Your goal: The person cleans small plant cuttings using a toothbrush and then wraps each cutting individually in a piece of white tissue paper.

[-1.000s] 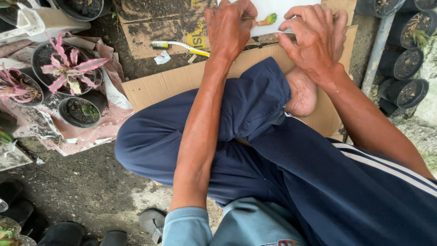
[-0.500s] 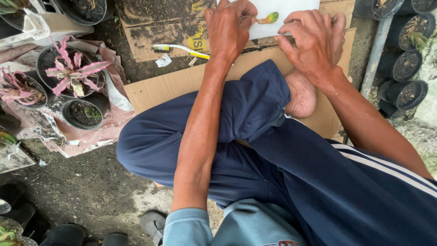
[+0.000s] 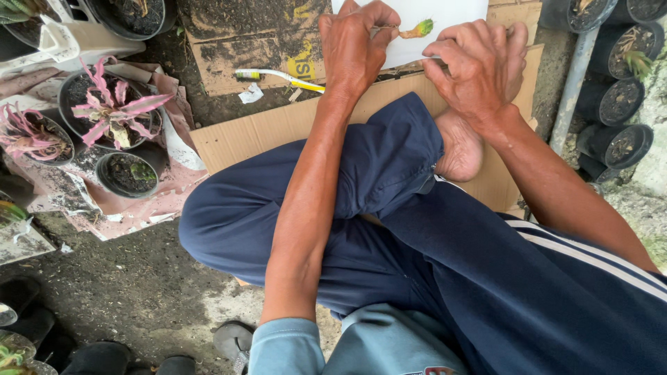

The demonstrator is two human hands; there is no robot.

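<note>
Seated on the ground, legs crossed, hands working at the top edge of the view.

Left hand (image 3: 354,48): fingers curled, tips pinched on a thin stem or tool that leads to the cutting (image 3: 415,29). What exactly is pinched is too small to tell. The cutting, small, orange-brown with a green tip, lies on the white sheet (image 3: 445,15), just right of the left fingertips.

Right hand (image 3: 479,66): fingers bent, pressing down on the sheet's near edge; whether it also grips something under the palm, I cannot tell.

Doing this well, as I judge it: keep the right hand flat as an anchor so the sheet does not slide; keep the left pinch light and low, near the base, since the piece looks soft and would bruise or snap; work over the white, where bits show.

Packaging and marks: flattened brown cardboard (image 3: 257,128) under the legs. A second, dirtier piece (image 3: 236,48) beyond it carries yellow print at its right edge, partly hidden by the wrist. A toothbrush (image 3: 278,75), white and yellow with a green end, lies across it, with a crumpled white scrap (image 3: 249,93) beside. Black pots (image 3: 125,173) left and right; pink-leaved plants (image 3: 111,111) on the left.
</note>
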